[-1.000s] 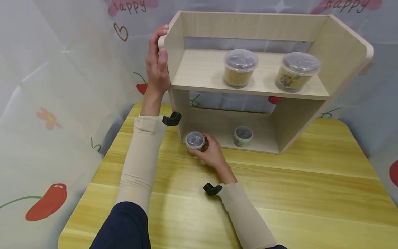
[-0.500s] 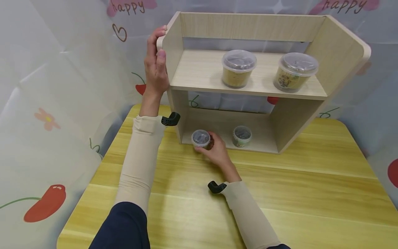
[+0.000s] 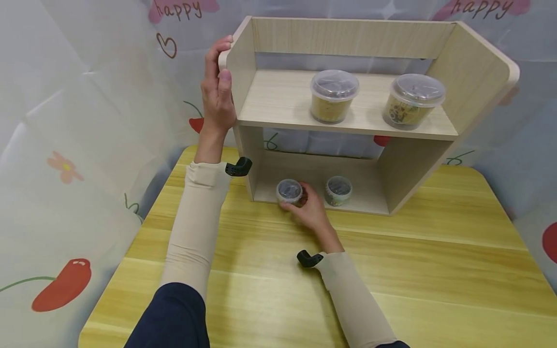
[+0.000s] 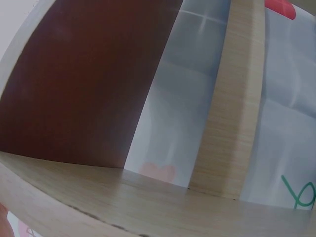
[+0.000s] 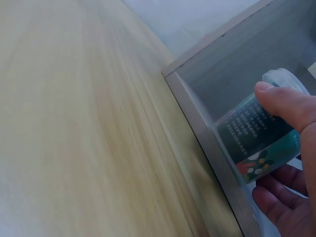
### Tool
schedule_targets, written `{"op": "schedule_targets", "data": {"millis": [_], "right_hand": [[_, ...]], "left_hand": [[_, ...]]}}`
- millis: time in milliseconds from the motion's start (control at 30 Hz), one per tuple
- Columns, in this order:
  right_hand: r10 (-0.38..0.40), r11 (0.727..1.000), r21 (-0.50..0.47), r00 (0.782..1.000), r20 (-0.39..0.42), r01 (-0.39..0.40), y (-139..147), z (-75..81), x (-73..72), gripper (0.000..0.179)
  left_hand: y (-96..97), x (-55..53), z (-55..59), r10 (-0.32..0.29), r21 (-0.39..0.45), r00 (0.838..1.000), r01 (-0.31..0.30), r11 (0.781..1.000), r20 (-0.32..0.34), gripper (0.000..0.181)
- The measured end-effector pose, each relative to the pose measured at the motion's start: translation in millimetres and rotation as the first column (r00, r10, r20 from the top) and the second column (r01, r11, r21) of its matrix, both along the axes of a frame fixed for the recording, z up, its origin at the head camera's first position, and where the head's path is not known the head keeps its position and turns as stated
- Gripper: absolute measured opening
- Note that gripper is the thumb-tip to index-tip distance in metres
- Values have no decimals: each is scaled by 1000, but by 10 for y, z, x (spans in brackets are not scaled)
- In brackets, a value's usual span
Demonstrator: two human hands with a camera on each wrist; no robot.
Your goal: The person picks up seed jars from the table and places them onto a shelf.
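In the head view, my right hand [image 3: 311, 210] holds a small lidded plastic cup [image 3: 289, 191] near the front edge of the lower shelf. The right wrist view shows this cup [image 5: 261, 131] tilted, with a dark green printed label and a clear lid; the thumb is on one side and fingers on the other. My left hand [image 3: 218, 104] rests against the upper left side panel of a pale wooden shelf unit [image 3: 348, 126]. In the left wrist view the panel [image 4: 94, 190] fills the lower part, and only a sliver of hand [image 4: 5, 224] shows.
A second small lidded cup [image 3: 339, 191] stands on the lower shelf, right of my right hand. Two larger lidded tubs [image 3: 334, 96] [image 3: 413, 102] with yellowish contents stand on the upper shelf. The unit stands on a wooden table [image 3: 417, 270] before a printed backdrop [image 3: 87, 145].
My right hand has moved right with the small cup, away from the left panel and closer to the second small cup. The left hand stays against the panel.
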State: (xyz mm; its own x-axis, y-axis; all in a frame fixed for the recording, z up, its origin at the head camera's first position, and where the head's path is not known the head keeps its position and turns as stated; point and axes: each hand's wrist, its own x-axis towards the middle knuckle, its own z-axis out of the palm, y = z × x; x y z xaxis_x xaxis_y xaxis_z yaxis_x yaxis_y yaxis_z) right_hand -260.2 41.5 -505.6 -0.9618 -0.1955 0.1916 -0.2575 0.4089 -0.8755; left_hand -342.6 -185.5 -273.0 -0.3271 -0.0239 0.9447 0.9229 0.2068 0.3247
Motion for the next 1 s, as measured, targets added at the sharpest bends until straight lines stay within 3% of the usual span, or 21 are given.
{"op": "schedule_targets", "data": {"millis": [700,1000], "right_hand": [[-27,998,61,998,50,24,68,-6,-79,77],[-17,998,64,1000,7,16,65,-39,-131,78]], "left_hand": [[10,-6,-3,-2,8,1000,2,1000,-3,59],[12,-9,2,-5,8,1000,5,1000,-12,59]]}}
